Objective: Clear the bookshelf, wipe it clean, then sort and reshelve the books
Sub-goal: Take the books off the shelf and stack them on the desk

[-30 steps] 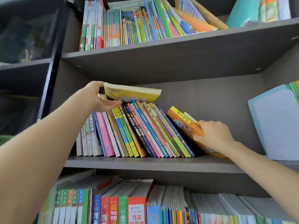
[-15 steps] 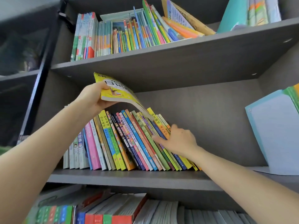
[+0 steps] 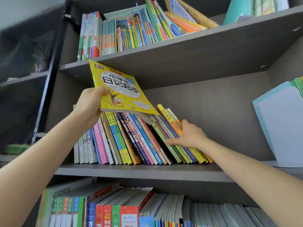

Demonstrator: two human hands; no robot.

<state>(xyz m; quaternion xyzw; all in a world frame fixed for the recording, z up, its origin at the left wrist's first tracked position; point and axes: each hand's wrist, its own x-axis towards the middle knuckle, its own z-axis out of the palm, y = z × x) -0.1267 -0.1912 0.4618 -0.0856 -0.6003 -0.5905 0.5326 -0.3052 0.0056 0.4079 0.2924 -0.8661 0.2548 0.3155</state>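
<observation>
Already off the row, the yellow book is held up in front of the middle shelf. The left hand grips it at its near left edge, thumb on the cover and fingers behind. Its long axis slants from upper left down to lower right. The low corner hangs just over the tops of the row of books; I cannot tell whether it touches them.

That row stands on the middle shelf with its tops tipped left. The right hand clasps the rightmost books, fingers curled over their far side and thumb laid across the spines.

The step looks like clearing this shelf. The row lies below and right of the full left hand, so the right hand is nearer for the next pull, which should follow the spines' slant.
</observation>
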